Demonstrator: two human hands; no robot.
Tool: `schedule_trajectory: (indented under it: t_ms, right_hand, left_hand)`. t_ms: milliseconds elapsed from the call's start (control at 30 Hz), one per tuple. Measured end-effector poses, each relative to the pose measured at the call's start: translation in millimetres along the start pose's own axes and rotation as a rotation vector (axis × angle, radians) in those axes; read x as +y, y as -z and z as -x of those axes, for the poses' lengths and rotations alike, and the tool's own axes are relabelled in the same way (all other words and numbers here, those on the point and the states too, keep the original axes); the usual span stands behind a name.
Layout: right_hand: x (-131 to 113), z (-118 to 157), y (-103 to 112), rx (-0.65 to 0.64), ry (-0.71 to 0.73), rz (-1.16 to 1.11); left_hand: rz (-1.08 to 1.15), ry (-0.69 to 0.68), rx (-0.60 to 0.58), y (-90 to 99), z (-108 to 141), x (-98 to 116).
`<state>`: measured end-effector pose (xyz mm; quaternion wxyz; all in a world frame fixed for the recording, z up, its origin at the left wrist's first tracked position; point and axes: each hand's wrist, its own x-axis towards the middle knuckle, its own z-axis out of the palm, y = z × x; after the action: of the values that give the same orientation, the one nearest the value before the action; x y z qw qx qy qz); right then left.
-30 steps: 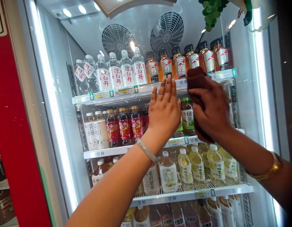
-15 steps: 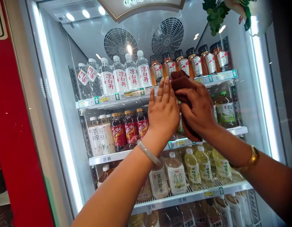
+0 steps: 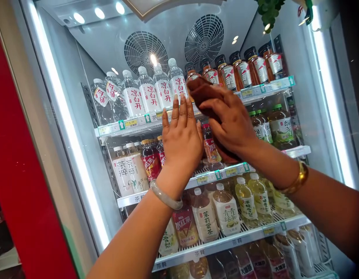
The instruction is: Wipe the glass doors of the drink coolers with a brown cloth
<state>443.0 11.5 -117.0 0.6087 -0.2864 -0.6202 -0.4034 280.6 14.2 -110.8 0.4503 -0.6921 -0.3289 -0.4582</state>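
My left hand (image 3: 182, 133) lies flat with its fingers stretched out on the clear glass front of a lit drinks cooler, a pale bangle on its wrist. Beside it, my right hand (image 3: 233, 120) is closed round a dark brown cloth (image 3: 201, 91) and presses it to the same glass. Part of the cloth hangs below the palm. Behind the glass, water bottles with white labels (image 3: 164, 91) and amber bottles with black caps (image 3: 227, 73) stand on the top shelf. My hands and forearms hide some of the bottles on the middle shelves.
Green tea bottles (image 3: 281, 124) stand at the right of the second shelf, and pale yellow bottles (image 3: 245, 201) on the shelf below. A bright light strip (image 3: 70, 124) runs down the cooler's left side. Left of it is a red panel (image 3: 19, 170). Green hanging decoration (image 3: 268, 15) shows at the top right.
Both hands have moved left across the glass, the cloth going along in my right hand. The view has shifted slightly.
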Motion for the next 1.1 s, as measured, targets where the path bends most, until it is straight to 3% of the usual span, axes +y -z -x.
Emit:
schedule_trajectory:
  t_ms: [67, 167, 267, 367, 467, 567, 700, 800, 933, 1000, 1100]
  right_hand:
    - [7.1, -4.5, 2.9, 0.035, -0.064, 0.024]
    - [-1.2, 13.8, 0.9, 0.118, -0.127, 0.058]
    - [-28.7, 27.8, -14.8, 0.078, -0.007, 0.011]
    - [-41.5, 10.1, -29.3, 0.018, 0.120, -0.044]
    - [-32.6, -11.4, -30.2, 0.018, 0.086, -0.032]
    - [-33.4, -2.6, -28.1, 0.075, 0.005, 0.024]
    - [-66.6, 20.8, -38.9, 0.008, 0.072, -0.018]
    - [-77.3, 5.8, -48.6, -0.052, 0.126, -0.052]
    - [-65.2, -14.8, -48.5, 0.010, 0.065, 0.006]
    - [-69.9, -4.0, -48.6, 0.072, 0.009, 0.040]
    - [-98.7, 20.7, -58.4, 0.076, 0.032, 0.018]
  left_hand:
    - [0.001, 0.015, 0.017, 2.6, 2.1, -10.2]
    - [0.017, 0.015, 0.037, 5.2, 8.9, -23.1]
    - [0.036, 0.002, 0.052, 8.2, 15.7, -31.6]
    - [0.047, 0.004, 0.060, 13.5, 19.0, -38.6]
    - [0.057, 0.040, 0.055, 19.9, 21.5, -46.9]
    - [0.080, 0.059, 0.044, 24.8, 26.8, -55.7]
    - [0.101, 0.031, 0.024, 29.5, 34.4, -65.9]
    - [0.105, 0.026, 0.016, 34.0, 37.7, -74.6]
    - [0.132, 0.053, 0.045, 39.5, 45.0, -90.1]
    - [0.133, 0.055, 0.063, 40.5, 51.3, -97.6]
    - [0.123, 0.043, 0.092, 39.9, 59.8, -104.8]
